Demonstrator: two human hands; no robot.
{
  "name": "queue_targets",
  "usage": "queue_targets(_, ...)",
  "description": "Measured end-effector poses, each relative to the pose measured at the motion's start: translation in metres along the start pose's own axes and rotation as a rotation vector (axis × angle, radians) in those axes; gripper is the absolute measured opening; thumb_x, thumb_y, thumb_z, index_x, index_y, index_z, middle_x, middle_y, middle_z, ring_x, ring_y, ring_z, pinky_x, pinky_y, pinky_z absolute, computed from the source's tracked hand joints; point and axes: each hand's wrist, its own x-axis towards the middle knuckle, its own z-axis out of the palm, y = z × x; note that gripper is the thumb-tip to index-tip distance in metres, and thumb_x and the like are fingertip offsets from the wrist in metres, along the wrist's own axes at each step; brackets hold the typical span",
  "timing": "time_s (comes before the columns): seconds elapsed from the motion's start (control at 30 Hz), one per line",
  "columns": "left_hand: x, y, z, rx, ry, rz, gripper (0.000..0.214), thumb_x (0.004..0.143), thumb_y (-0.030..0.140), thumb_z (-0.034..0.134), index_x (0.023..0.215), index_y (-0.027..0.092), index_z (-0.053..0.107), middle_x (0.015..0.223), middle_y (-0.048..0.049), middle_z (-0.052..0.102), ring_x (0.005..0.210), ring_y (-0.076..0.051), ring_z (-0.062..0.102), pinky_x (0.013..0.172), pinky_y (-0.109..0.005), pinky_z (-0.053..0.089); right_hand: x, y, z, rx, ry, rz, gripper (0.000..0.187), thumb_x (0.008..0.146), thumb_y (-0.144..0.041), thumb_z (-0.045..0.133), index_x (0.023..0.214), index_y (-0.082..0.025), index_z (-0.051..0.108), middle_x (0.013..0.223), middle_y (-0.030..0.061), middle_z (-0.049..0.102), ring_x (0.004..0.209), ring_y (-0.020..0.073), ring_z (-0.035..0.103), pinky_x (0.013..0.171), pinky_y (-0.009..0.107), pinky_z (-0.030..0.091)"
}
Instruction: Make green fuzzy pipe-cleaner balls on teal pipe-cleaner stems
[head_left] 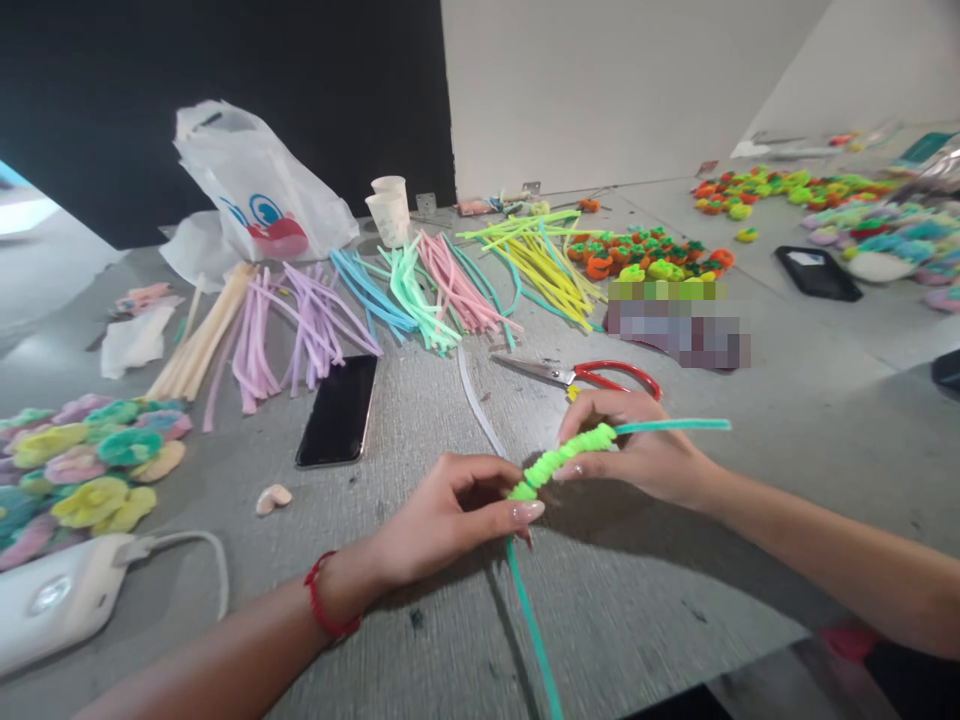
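Closest to my camera, the left forearm (247,620), a red bracelet (322,600) at its wrist, crosses low over the grey worktop (405,630), with a white plastic device (64,600) and its cable at the left edge. I have both hands on one bright green coil (564,460), raised just above the worktop near the middle of my view. The left hand (450,515) pinches its lower end between thumb and fingers; the right hand (641,450) grips near its upper end, thumb and fingers closed narrowly on it. From that upper end a teal stem (682,426) sticks out to the right, and a teal length (532,625) hangs below the left hand; I can't quite tell whether they are one piece running through the coil. Just beyond the right hand I see red-handled scissors (555,374), blades apart. A black phone (339,412) lies beyond the left hand, beside purple stems (319,300). Farther back stand two paper cups (390,210) and a white plastic bag (251,185).
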Motion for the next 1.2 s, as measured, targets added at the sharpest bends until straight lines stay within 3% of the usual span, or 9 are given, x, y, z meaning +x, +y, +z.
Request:
queue_targets(0.2, 0.001, 0.002, 0.01, -0.01, 0.054, -0.021, 0.026, 0.08, 0.035, 0.066, 0.073, 0.011, 0.061, 0.065, -0.0037, 0.065, 0.058, -0.01, 0.059, 0.057, -0.021, 0.046, -0.005, 0.0, 0.007, -0.055, -0.044, -0.14, 0.022, 0.076, -0.038, 0.074, 0.075, -0.017, 0.067, 0.065, -0.001, 0.063, 0.058, 0.0094, 0.055, 0.052, 0.021, 0.039)
queue_targets(0.47, 0.005, -0.002, 0.008, -0.105, 0.13, -0.021, 0.026, 0.081, 0.035, 0.064, 0.09, 0.012, 0.058, 0.072, -0.0059, 0.069, 0.058, -0.012, 0.063, 0.055, -0.024, 0.05, -0.005, 0.002, 0.005, 0.02, -0.026, -0.055, 0.014, 0.076, -0.031, 0.074, 0.083, -0.019, 0.071, 0.073, 0.0012, 0.068, 0.065, 0.0124, 0.059, 0.057, 0.024, 0.043)
queue_targets(0.6, 0.005, -0.002, 0.005, -0.181, 0.105, -0.023, 0.024, 0.081, 0.033, 0.066, 0.085, 0.009, 0.064, 0.077, -0.0096, 0.071, 0.062, -0.013, 0.065, 0.057, -0.023, 0.05, -0.003, 0.001, 0.004, 0.061, -0.057, -0.055, 0.012, 0.078, -0.029, 0.072, 0.085, -0.02, 0.07, 0.077, 0.0014, 0.069, 0.071, 0.0135, 0.063, 0.064, 0.026, 0.046)
queue_targets(0.73, 0.005, -0.001, 0.001, -0.393, 0.079, -0.066, 0.022, 0.08, 0.032, 0.067, 0.082, 0.009, 0.066, 0.08, -0.0095, 0.072, 0.061, -0.011, 0.065, 0.06, -0.022, 0.051, -0.003, 0.001, 0.004, 0.104, -0.068, -0.077, 0.009, 0.078, -0.027, 0.072, 0.085, -0.021, 0.07, 0.079, 0.0011, 0.069, 0.073, 0.0138, 0.063, 0.066, 0.027, 0.047)
queue_targets(0.87, 0.006, 0.0, -0.004, -0.519, -0.051, -0.169, 0.018, 0.076, 0.027, 0.071, 0.08, 0.01, 0.066, 0.079, -0.0091, 0.073, 0.062, -0.012, 0.067, 0.061, -0.022, 0.051, -0.003, -0.002, 0.004, 0.058, -0.083, -0.09, 0.01, 0.079, -0.029, 0.072, 0.087, -0.022, 0.071, 0.079, 0.0009, 0.069, 0.073, 0.0134, 0.063, 0.066, 0.027, 0.047)
queue_targets(1.03, 0.005, 0.001, -0.006, -0.521, -0.103, -0.186, 0.017, 0.069, 0.022, 0.077, 0.075, 0.011, 0.065, 0.071, -0.0065, 0.072, 0.062, -0.013, 0.067, 0.063, -0.024, 0.053, -0.005, -0.01, 0.005, -0.017, -0.012, -0.078, 0.016, 0.078, -0.036, 0.071, 0.084, -0.021, 0.071, 0.076, 0.002, 0.069, 0.069, 0.0136, 0.062, 0.062, 0.026, 0.047)
queue_targets(1.2, 0.003, 0.0, -0.006, -0.478, -0.133, -0.17, 0.023, 0.064, 0.023, 0.08, 0.078, 0.012, 0.066, 0.07, -0.0054, 0.072, 0.062, -0.015, 0.068, 0.062, -0.026, 0.053, -0.006, -0.01, 0.006, 0.05, 0.014, -0.14, 0.009, 0.081, -0.029, 0.068, 0.086, -0.021, 0.068, 0.076, 0.002, 0.068, 0.069, 0.0135, 0.062, 0.061, 0.026, 0.047)
